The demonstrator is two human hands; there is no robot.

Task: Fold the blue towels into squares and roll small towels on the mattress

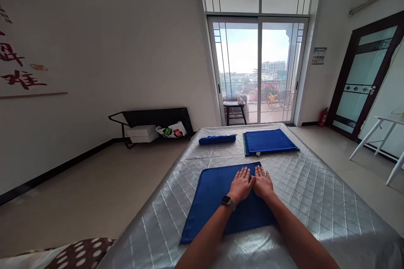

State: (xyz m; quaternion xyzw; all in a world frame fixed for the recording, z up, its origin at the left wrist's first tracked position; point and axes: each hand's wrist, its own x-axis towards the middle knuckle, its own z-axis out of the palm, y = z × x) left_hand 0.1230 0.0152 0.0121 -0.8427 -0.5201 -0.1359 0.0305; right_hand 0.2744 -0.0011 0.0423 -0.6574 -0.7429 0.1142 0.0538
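A blue cloth lies spread flat on the silver quilted bed cover. My left hand, with a watch on its wrist, rests palm down on the cloth's right half, fingers stretched forward. Right beside it, my right hand lies flat near the cloth's far right corner. The two thumbs meet or nearly meet. Beyond my hands, a stack of folded blue cloths with a small white tag sits at the right. To its left is a rolled blue cloth. Both forearms cover part of the near cloth.
Against the left wall stands a black rack with white boxes and a printed bag. Sliding glass doors are at the far end, with a dark stool there. A white table stands at right.
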